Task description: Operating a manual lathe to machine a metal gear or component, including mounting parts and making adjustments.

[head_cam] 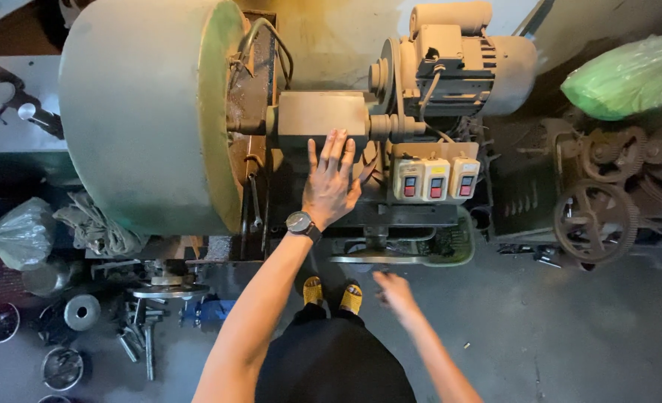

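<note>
My left hand (332,181), with a wristwatch on the wrist, is stretched forward with fingers spread flat, resting against the front of a dusty machine just below its box-shaped housing (322,113). It holds nothing. My right hand (395,290) hangs lower, near my body, blurred, fingers loosely curled and holding nothing. To the right of my left hand sit three switch boxes (435,178) with red and dark buttons. A large green-grey drum guard (148,112) fills the left of the machine. An electric motor (465,63) sits at the upper right.
A green tray (457,250) lies at the machine's base. Bolts and metal rings (133,339) litter the floor at left, beside metal bowls (62,367). Rusty geared machinery (595,220) stands at right, with a green plastic bag (629,75) above it. My yellow shoes (332,295) show below.
</note>
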